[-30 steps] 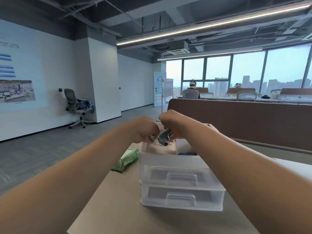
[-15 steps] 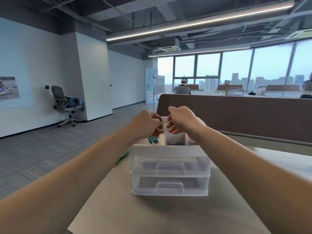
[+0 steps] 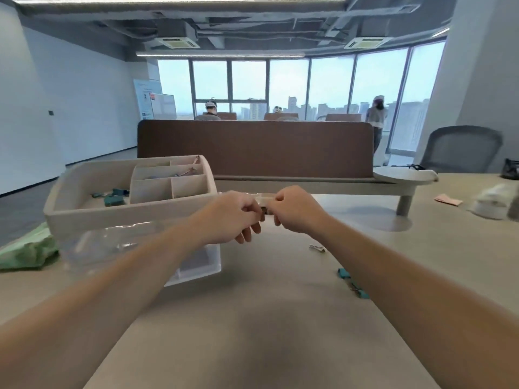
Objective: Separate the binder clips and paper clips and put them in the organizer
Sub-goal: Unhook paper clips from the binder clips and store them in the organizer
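Beige plastic compartment organizer [image 3: 126,213] sits left of the left hand [image 3: 233,217], teal binder clips [image 3: 113,199] inside. Left and right hand [image 3: 295,210] both pinch one small dark clip [image 3: 263,214] between them. Yank unevenly and it probably pings away toward the stray teal clips [image 3: 344,273] beside the right forearm.

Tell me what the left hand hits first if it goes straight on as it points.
The left hand points at the right hand, so it likely meets the small dark item between them first.

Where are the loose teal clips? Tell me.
Head view, right side: the teal clips lie on the table, beside the right forearm, just nearer than a silver clip.
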